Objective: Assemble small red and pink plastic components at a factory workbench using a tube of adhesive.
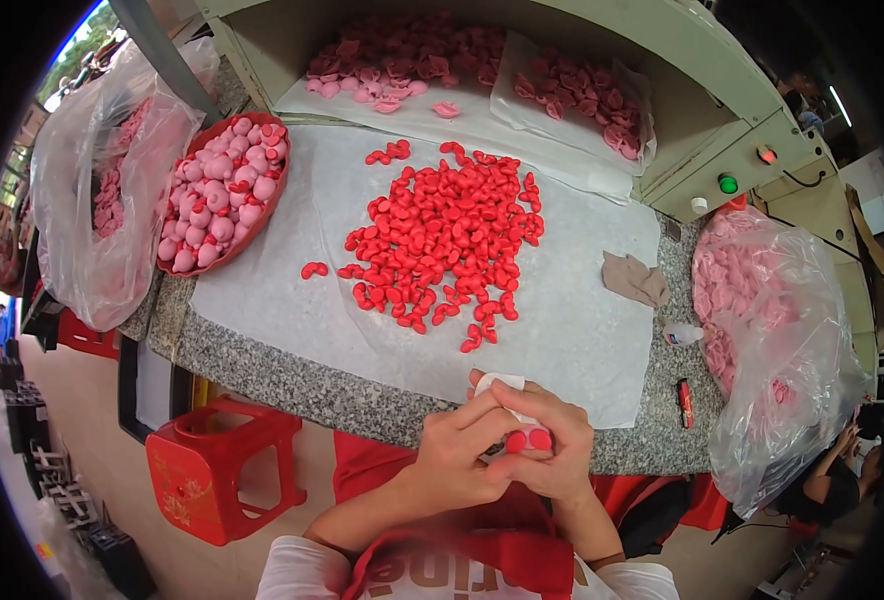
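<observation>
Close together at the table's front edge, my left hand [460, 440] and my right hand [554, 430] are closed around a small pink piece with two rounded red ends [530, 440]. A white thing, perhaps cloth or paper [503, 384], shows between the fingers; which hand grips it is unclear. Most of the held piece is hidden by the fingers. Beyond my hands, a heap of small curved, glossy red pieces [447, 230] lies on a white sheet [292, 250]. A single red piece [314, 270] rests apart, left of the heap.
Left stands a red basket [280, 190] of round pink pieces, beside a clear plastic bag [62, 220]. Pink petal-like pieces [392, 85] fill the shelf behind. A grey cloth [635, 280], a small bottle [682, 333], a red lighter [685, 403] and a bag of pink pieces [762, 300] lie right.
</observation>
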`<state>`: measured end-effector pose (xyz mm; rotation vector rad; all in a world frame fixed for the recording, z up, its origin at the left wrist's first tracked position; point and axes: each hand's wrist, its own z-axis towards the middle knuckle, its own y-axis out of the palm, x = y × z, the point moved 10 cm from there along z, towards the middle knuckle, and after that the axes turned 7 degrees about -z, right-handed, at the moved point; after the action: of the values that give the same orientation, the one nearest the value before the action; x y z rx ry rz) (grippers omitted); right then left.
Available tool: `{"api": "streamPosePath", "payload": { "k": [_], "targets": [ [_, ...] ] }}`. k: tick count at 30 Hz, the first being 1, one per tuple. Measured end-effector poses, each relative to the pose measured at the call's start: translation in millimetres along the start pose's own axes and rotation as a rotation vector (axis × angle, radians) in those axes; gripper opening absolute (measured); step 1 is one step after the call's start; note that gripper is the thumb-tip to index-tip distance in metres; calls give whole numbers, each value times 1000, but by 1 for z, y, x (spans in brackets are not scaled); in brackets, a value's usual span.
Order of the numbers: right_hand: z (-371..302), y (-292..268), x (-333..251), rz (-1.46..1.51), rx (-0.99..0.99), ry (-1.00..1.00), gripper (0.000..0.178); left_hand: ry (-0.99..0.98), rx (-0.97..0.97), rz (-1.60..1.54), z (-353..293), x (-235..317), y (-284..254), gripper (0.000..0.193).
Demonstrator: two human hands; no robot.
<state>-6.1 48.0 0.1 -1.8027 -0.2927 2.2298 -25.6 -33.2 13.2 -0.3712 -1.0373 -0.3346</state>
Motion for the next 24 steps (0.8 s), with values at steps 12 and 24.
{"api": "streamPosePath", "payload": {
  "k": [12, 24],
  "targets": [
    [-9, -2, 8, 136, -25, -22, 70, -17, 25, 30, 0, 3, 1, 24],
    [-22, -2, 27, 431, -45, 386, 60, -47, 45, 98, 1, -1, 1, 27]
  ]
}}
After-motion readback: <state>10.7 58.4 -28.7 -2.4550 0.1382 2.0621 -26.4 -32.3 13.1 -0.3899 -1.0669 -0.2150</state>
